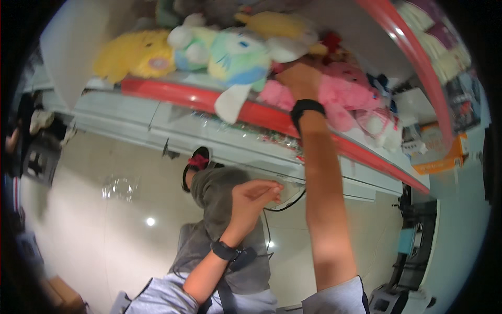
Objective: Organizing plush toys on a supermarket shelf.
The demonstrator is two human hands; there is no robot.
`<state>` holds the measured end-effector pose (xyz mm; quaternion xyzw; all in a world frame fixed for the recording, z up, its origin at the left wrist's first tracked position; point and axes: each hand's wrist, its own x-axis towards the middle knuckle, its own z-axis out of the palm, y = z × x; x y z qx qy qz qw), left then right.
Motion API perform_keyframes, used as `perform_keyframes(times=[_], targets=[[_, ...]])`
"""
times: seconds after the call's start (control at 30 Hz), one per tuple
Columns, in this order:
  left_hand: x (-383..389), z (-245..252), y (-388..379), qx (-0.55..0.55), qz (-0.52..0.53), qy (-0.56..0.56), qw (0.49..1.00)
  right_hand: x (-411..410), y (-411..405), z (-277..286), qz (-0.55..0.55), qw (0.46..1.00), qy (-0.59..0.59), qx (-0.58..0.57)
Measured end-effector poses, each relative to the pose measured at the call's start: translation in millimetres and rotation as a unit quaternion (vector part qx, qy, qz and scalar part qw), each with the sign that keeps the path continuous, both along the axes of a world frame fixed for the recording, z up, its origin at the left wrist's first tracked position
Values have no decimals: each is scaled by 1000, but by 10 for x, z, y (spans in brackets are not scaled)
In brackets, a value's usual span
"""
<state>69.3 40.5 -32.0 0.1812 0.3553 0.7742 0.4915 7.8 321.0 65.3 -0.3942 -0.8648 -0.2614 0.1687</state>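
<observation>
My right hand (300,80) reaches over the red shelf edge among plush toys; its fingers are hidden, so its grip cannot be made out. A pink plush toy (345,88) lies to its right, with more pink plush at its left. Left of that hand sit a blue, green and yellow plush toy with a long white ear (234,104) over the edge, and a fluffy yellow plush toy (157,51). Another yellow plush toy (274,25) lies behind. My left hand (255,202) is above my lap, fingers curled towards the thumb, with nothing plainly seen in it.
A red shelf rail (172,92) runs along the shelf front. Clear wrapped items (251,131) lie on the ledge below. An orange box (439,151) stands at the right. A black cable (288,206) hangs near my knees. Clear plastic (120,187) lies on the floor.
</observation>
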Motion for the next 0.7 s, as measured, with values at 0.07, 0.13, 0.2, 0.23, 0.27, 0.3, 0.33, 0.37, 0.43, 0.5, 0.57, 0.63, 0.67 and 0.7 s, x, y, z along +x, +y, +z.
perform_keyframes(times=[0.07,0.13,0.2,0.23,0.27,0.3,0.33,0.37,0.43,0.5,0.57,0.63,0.67,0.7], targets=[[15,32,11,20,-2,5,1000,-8,-157,115,6,999,30,-11],[276,199,139,57,-24,-29,998,347,91,300,-12,998,64,-4],[190,36,139,25,-17,-6,1000,180,153,154,-7,995,75,-71],[126,-28,122,-6,8,7,1000,57,43,196,-26,993,44,-108],[144,-45,119,10,9,3,1000,84,52,156,-26,994,48,-91],[104,4,72,30,-1,-14,999,36,47,87,-16,995,57,-79],[103,-6,74,29,-4,-15,999,21,17,110,-31,996,20,-82],[94,-17,76,28,-5,-16,999,-1,-17,133,-45,995,-16,-86],[63,-41,72,33,-1,4,999,-62,-2,43,-21,998,15,-51],[195,19,128,45,-16,10,999,160,75,91,-42,999,-1,-35],[180,39,118,77,-43,-51,995,141,24,172,-55,992,-30,-112],[134,22,118,54,-22,-14,998,48,-68,146,-49,995,-32,-83],[119,28,101,53,-16,-20,998,33,-95,150,-48,996,-42,-56],[122,38,105,53,-13,-29,998,49,-104,181,-51,997,-41,-49]])
